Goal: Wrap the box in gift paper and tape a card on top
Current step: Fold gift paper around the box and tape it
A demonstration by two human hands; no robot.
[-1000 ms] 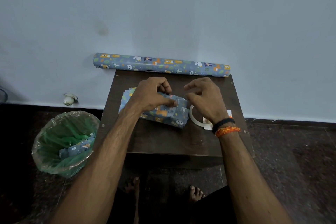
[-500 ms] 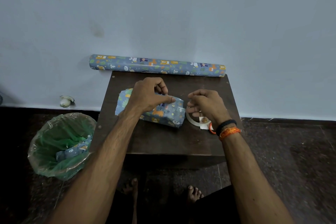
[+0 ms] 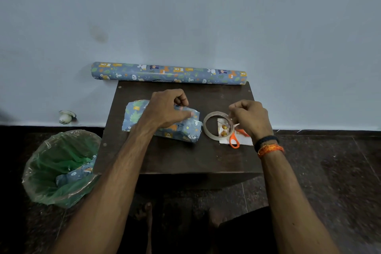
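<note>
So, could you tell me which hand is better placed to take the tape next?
The right hand: it hovers at the tape roll, while the left hand pins the paper on the box.

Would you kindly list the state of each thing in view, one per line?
Box: wrapped in gift paper, lying on the table, its right end flap pressed down.
Left hand: pressing on the box.
Right hand: fingers pinched above the tape roll.
Tape roll: flat on the table.
Scissors: lying on the card.
Card: flat, not yet taped on.
Paper roll: rolled up, against the wall.
Bin: open, holding paper scraps.
</note>
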